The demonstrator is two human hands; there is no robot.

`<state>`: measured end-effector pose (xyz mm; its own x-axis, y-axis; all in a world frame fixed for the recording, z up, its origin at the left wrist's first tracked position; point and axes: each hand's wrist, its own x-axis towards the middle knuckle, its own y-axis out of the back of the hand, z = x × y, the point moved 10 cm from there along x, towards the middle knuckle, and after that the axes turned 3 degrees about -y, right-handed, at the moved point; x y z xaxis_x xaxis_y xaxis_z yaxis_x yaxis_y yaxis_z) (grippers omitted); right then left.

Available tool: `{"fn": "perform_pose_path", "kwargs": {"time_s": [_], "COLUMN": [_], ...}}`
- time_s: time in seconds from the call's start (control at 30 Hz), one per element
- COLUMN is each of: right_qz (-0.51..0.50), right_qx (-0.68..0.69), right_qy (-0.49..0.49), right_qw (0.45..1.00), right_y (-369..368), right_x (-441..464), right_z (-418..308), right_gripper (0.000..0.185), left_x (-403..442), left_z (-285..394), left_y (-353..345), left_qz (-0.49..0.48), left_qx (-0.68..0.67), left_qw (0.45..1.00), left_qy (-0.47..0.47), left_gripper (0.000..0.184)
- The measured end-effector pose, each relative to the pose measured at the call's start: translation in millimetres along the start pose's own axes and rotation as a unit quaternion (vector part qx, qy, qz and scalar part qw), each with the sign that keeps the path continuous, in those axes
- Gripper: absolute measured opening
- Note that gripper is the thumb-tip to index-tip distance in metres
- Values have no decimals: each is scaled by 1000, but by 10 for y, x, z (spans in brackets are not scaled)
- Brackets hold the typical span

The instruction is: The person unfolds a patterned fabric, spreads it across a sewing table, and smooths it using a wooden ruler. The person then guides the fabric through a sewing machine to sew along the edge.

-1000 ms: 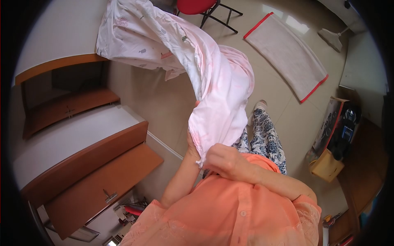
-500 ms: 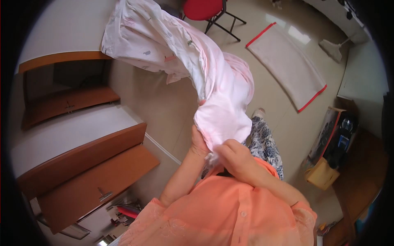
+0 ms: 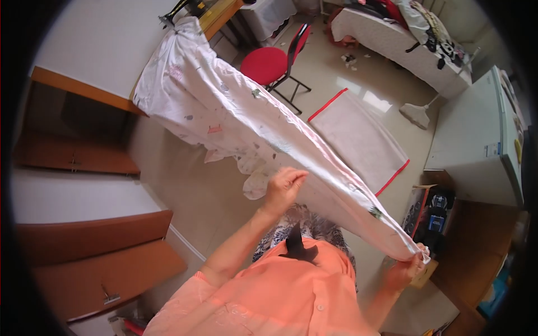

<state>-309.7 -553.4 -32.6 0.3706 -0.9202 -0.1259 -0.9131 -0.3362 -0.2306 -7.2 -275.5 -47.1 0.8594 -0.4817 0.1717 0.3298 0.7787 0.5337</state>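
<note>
A long white and pink printed cloth stretches diagonally across the head view. Its far end lies up by the sewing machine; a bunched lower edge hangs at the middle left. My right hand grips the near corner of the cloth, out at the lower right. In front of the middle of the cloth is my left hand, its fingers curled into a pinch. Whether cloth is caught between those fingertips is hidden.
A red chair stands behind the cloth. On the floor lies a beige mat with red ends, near a broom. Wooden cabinet flaps are at the left. A white fridge and a box stand at the right.
The cloth was gathered between both hands before my body; now it is drawn out long. My right hand has moved far right with its corner, my left slightly up. The view has tilted up.
</note>
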Motion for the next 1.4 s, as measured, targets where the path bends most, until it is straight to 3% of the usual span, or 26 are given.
{"fn": "perform_pose_path", "kwargs": {"time_s": [0.03, 0.13, 0.17, 0.27, 0.4, 0.73, 1.23, 1.4], "right_qz": [88, 95, 55, 89, 117, 119, 118, 122], "right_qx": [-9, -11, -29, -49, -29, -14, -40, -45], "right_qy": [14, 31, 62, 75, 61, 71, 60, 61], "right_qw": [996, 995, 996, 992, 991, 990, 990, 990], "right_y": [176, 589, 674, 912, 1012, 980, 914, 1027], "right_x": [-57, -114, -124, -221, -273, -351, -485, -456], "right_z": [-79, -135, -184, -223, -217, -204, -226, -112], "right_gripper": [17, 17, 16, 16, 15, 12, 12, 11], "left_x": [126, 493, 598, 894, 1056, 1064, 972, 1116], "left_z": [42, 121, 166, 373, 532, 505, 255, 438], "left_y": [38, 98, 95, 104, -147, -263, -635, -449], "left_qz": [14, 32, 34, 31, -141, -190, -354, -284], "left_qx": [13, 61, 77, 79, 56, 83, 129, 110], "left_qw": [999, 989, 983, 976, 935, 916, 853, 885], "left_qy": [-32, -130, -161, -201, -320, -345, -361, -351], "left_gripper": [14, 16, 17, 20, 21, 14, 8, 13]}}
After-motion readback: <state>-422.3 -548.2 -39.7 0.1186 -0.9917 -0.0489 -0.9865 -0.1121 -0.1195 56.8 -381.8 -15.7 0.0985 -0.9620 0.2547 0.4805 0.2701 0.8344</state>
